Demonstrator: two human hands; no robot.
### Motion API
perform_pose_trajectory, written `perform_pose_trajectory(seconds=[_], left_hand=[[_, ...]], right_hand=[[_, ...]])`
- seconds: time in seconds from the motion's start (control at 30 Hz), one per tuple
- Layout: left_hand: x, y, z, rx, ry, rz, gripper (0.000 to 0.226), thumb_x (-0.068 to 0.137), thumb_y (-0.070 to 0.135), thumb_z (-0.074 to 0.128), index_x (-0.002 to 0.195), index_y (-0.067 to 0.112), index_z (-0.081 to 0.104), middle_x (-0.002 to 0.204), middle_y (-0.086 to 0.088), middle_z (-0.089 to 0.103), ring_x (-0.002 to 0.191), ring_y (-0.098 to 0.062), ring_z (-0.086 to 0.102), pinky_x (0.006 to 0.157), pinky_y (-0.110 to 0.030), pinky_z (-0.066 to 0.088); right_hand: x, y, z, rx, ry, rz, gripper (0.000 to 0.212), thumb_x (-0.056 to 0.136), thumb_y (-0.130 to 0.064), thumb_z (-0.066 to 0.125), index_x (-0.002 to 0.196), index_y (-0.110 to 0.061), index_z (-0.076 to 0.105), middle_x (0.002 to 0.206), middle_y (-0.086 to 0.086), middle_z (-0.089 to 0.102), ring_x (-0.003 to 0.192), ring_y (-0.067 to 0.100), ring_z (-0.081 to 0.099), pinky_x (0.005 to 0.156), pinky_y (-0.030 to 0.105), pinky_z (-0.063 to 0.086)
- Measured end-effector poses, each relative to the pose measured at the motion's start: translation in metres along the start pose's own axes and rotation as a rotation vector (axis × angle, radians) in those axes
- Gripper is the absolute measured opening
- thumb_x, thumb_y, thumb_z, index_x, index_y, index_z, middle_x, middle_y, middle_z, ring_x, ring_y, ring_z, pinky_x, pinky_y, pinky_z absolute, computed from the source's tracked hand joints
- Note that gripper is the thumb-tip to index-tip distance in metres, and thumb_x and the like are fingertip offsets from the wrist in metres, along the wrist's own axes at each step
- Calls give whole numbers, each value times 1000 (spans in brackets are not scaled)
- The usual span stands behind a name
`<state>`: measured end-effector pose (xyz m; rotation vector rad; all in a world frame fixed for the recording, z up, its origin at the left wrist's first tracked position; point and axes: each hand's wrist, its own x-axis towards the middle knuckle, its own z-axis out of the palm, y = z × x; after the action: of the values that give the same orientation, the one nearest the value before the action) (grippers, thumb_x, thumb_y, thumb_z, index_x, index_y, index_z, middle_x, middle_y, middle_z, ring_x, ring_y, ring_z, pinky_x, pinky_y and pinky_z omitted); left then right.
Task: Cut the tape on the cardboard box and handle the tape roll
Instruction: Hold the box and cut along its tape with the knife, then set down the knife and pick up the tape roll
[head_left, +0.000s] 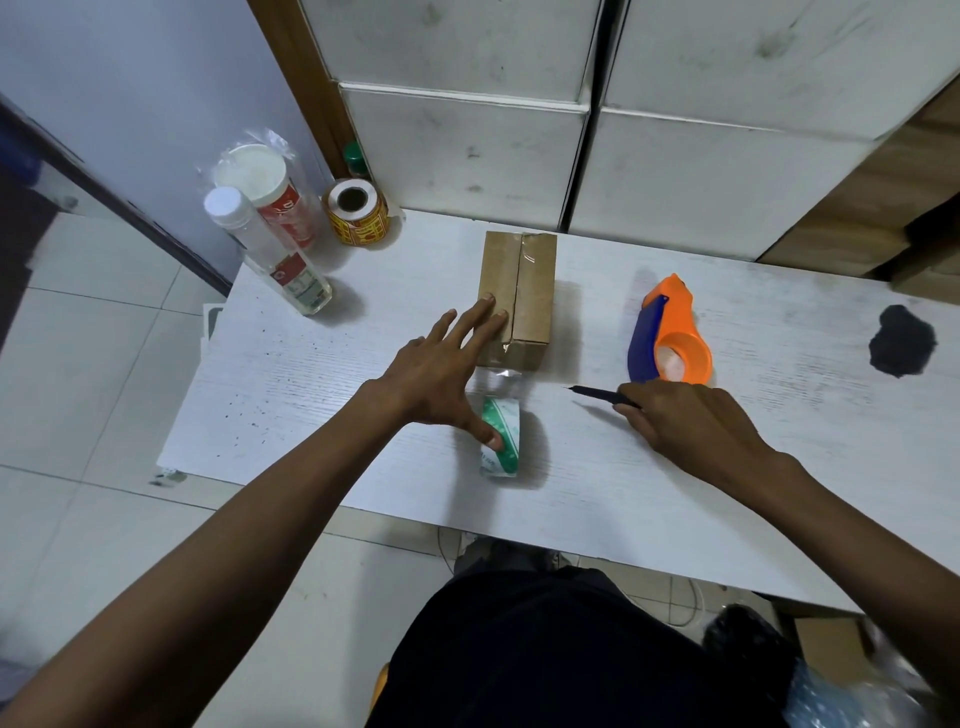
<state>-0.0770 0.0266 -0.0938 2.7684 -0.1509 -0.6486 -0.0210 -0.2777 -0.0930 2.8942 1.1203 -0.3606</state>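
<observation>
Box (517, 296) mid-tabletop (779, 467), tape strip running to roll (501, 441) just in front. L hand (441, 374) spread flat – fingers on box, thumb on roll. R hand (691, 426) closed on knife (602, 396). We'd keep strip taut, slice betw. box & roll, blade away from thumb.

At the far left corner of your white table (322, 395) stand a clear plastic bottle (270, 249), a red-labelled white-lidded canister (270, 192) and a yellow sticker roll (356, 210); a black smudge (903, 340) marks its right side.

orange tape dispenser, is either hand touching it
No, the orange tape dispenser lies free; the right hand holds a dark cutter just in front of it.
</observation>
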Motion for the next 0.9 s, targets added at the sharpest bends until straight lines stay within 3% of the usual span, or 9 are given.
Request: perform_pose_trajectory(seconds=[0.1,0.23,0.4,0.5,0.63,0.73,0.8,0.9], left_hand=[[1,-2,4,-32,23,25,149,44,81,77,155,32,-9,164,11,-20,153,-31,-3,112,-61,33],[3,-10,7,-107,66,66,146,46,80,77,156,33,-6,165,12,-15,154,-27,0,114,-57,33],[2,-12,9,-238,246,95,114,69,71,71,156,34,9,166,11,1,151,-18,16,111,-45,40],[5,-15,10,-258,367,69,92,82,63,65,155,35,16,166,10,11,148,-18,26,108,-42,42],[11,-19,7,-152,449,68,75,89,52,63,152,29,30,163,2,25,143,-24,35,103,-42,47],[16,-19,5,-118,458,68,71,89,46,65,150,27,35,161,0,30,142,-26,36,99,-43,48],[18,-18,3,-115,458,70,71,88,46,66,150,27,36,160,0,31,142,-26,35,98,-43,48],[23,-16,-2,-93,444,92,75,86,48,68,151,25,36,160,-3,31,145,-29,33,101,-44,46]], right_hand=[[-12,4,0,116,30,76,29,100,-42,42,101,-22,62,84,-2,68,64,24,60,50,31,42],[-11,-2,9,364,86,197,29,102,-36,41,89,-17,59,68,0,61,55,21,54,46,31,36],[-7,-5,38,613,81,285,16,102,-19,37,93,-12,48,69,2,50,61,21,49,56,37,36],[-5,-8,52,569,24,357,15,102,-19,40,107,-7,48,86,7,56,77,29,55,66,42,44],[-8,-12,65,352,-82,364,20,101,-25,41,108,-7,48,91,13,62,77,39,61,67,48,52],[-8,-16,65,194,-132,388,24,100,-25,45,114,-7,49,103,15,60,81,41,63,62,40,48],[-4,-23,57,111,-103,393,28,98,-27,49,115,-6,51,110,14,55,79,40,63,56,36,40],[6,-45,37,191,23,381,36,96,-43,49,104,-8,54,103,12,57,74,38,62,57,38,46]])
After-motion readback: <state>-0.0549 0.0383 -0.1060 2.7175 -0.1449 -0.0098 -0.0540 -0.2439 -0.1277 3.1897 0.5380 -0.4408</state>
